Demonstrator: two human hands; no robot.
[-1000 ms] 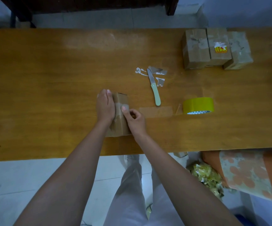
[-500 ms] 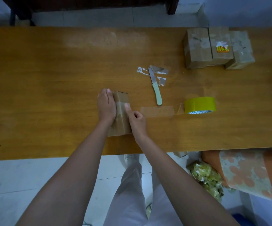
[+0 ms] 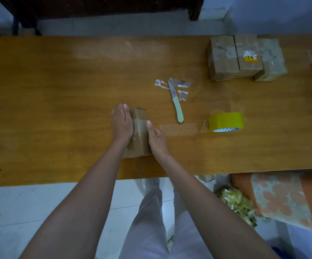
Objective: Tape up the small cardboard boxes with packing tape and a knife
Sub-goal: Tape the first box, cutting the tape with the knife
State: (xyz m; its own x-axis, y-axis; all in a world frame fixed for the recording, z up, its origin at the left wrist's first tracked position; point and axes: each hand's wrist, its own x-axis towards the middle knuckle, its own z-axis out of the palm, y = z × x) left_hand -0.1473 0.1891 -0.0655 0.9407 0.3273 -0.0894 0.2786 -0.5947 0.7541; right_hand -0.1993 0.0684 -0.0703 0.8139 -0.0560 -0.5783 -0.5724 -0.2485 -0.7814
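A small cardboard box (image 3: 139,131) stands closed near the front edge of the wooden table (image 3: 58,101), a clear tape band across it. The left hand (image 3: 122,122) lies flat against its left face, fingers straight. The right hand (image 3: 156,138) presses its right face with the thumb, fingers curled. Right of the box lie a pale-handled knife (image 3: 176,105) and a yellow tape roll (image 3: 225,122); three taped boxes (image 3: 244,57) sit well beyond.

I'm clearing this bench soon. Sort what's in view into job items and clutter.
For the job:
- small brown cardboard box, held between left hand and right hand
- yellow packing tape roll
- pale-green-handled knife
- three taped cardboard boxes

Lying about:
- torn tape scraps
- crumpled yellowish wrapping on the floor
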